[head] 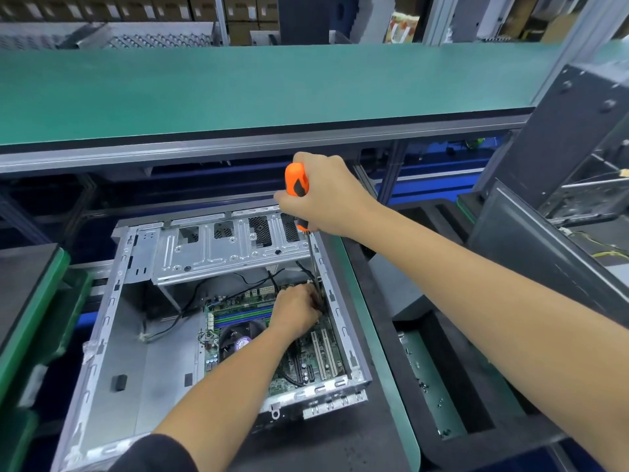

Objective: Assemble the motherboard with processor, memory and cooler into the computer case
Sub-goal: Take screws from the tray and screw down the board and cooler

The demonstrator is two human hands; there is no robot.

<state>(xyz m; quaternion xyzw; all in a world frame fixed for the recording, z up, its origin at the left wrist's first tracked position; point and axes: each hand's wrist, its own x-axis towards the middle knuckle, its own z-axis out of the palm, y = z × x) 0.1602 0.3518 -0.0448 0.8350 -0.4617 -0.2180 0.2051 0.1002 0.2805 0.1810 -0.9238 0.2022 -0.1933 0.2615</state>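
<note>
One open silver metal computer case [112, 335] lies on the dark surface [340, 444] at 6 o'clock. Inside it sits one green motherboard [316, 356] with one round black cooler [238, 338], two white expansion slots [323, 352] and blue memory slots [243, 315]. The left hand [296, 313] reaches to the board's 1 o'clock corner, fingers curled; what they pinch cannot be told. Higher, at 12 o'clock, the right hand [326, 197] grasps one orange-handled screwdriver [296, 180], shaft pointing down.
</note>
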